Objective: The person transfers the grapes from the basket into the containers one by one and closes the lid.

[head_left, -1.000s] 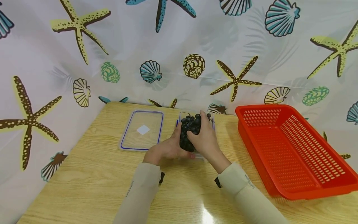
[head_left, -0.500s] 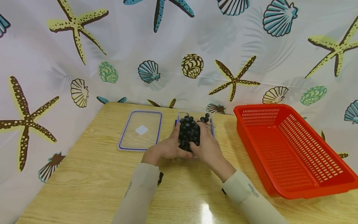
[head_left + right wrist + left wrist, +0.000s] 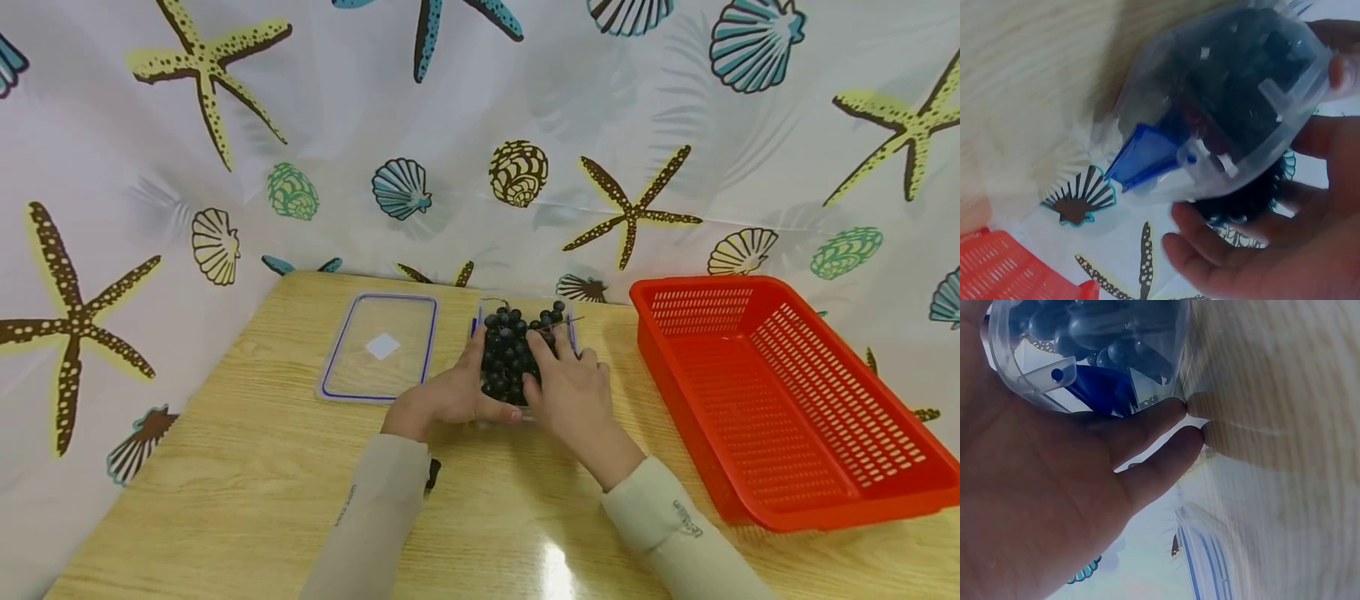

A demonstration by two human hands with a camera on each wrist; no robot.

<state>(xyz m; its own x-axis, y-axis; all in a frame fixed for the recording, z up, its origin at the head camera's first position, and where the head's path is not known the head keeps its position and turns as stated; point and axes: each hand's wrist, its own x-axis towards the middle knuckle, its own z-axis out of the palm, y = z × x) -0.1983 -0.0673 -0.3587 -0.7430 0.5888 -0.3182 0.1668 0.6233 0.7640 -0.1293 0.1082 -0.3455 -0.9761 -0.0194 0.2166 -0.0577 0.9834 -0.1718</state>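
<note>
A clear plastic container with blue side clips stands on the table, heaped with dark grapes. My left hand rests against its left side, the thumb lying along the near rim. In the left wrist view two straight fingertips touch the tabletop beside the container. My right hand lies over the right part of the grapes, with loosely bent fingers on the bunch. A thin stem sticks out near its fingertips. Part of the container is hidden behind my hands.
A clear lid with a blue seal lies flat to the left of the container. At the right stands a red perforated basket. A patterned cloth hangs behind the wooden table.
My right hand has drawn back from the far end of the bunch to the right side, its fingers now spread over the grapes. More grapes show. The left hand has stayed about in place.
</note>
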